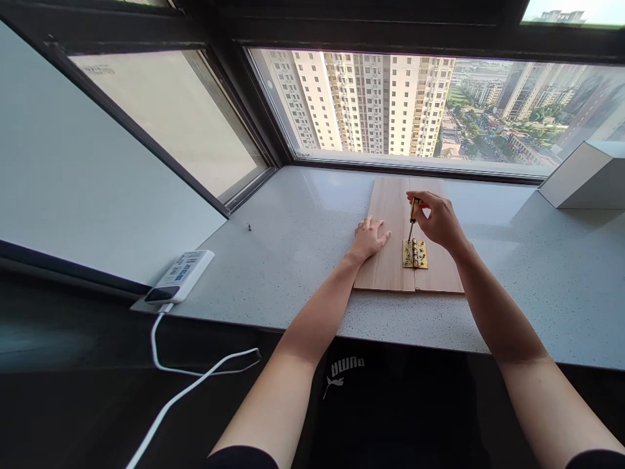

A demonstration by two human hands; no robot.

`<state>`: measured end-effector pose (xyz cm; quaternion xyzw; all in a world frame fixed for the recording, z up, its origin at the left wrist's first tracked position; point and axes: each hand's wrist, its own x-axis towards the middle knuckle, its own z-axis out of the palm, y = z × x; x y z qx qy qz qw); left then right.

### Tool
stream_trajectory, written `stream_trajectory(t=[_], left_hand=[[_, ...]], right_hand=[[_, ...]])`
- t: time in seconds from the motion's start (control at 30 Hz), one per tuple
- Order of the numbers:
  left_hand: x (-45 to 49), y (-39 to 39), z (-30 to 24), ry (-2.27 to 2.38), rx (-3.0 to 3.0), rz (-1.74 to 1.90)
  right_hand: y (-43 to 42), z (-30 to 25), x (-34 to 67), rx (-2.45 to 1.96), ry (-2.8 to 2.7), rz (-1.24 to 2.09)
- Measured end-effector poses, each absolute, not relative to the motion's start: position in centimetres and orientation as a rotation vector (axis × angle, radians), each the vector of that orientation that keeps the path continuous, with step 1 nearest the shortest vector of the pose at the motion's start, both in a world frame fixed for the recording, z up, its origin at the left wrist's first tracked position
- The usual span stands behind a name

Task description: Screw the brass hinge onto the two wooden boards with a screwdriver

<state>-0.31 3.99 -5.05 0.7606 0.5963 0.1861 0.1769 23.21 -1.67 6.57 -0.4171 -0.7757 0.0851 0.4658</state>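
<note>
Two pale wooden boards, the left one (pixel 383 277) and the right one (pixel 442 281), lie side by side on the sill. Across their seam sits a brass hinge (pixel 415 254) with dark screws or holes in its leaves. My right hand (pixel 437 218) grips a screwdriver (pixel 414 210) by its yellow and black handle. The shaft points down and its tip is at the upper edge of the hinge's left leaf. Whether the tip sits in a screw is too small to tell. My left hand (pixel 370 240) rests flat on the left board, fingers spread, holding nothing.
A white speckled windowsill (pixel 293 260) carries the boards. At the left edge lies a white power strip (pixel 180 277) with a white cable (pixel 170 397) hanging down. A small dark piece (pixel 249 227) lies on the sill. A white box (pixel 586 176) stands at right, by the window.
</note>
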Motion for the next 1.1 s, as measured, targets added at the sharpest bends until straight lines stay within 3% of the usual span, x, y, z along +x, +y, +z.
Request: stream_trajectory(t=[1.1], left_hand=[[-0.21, 3.74, -4.69, 1.693, 2.146, 0.531]], right_hand=[[-1.94, 6.78, 23.29, -1.018, -1.930, 0.181]])
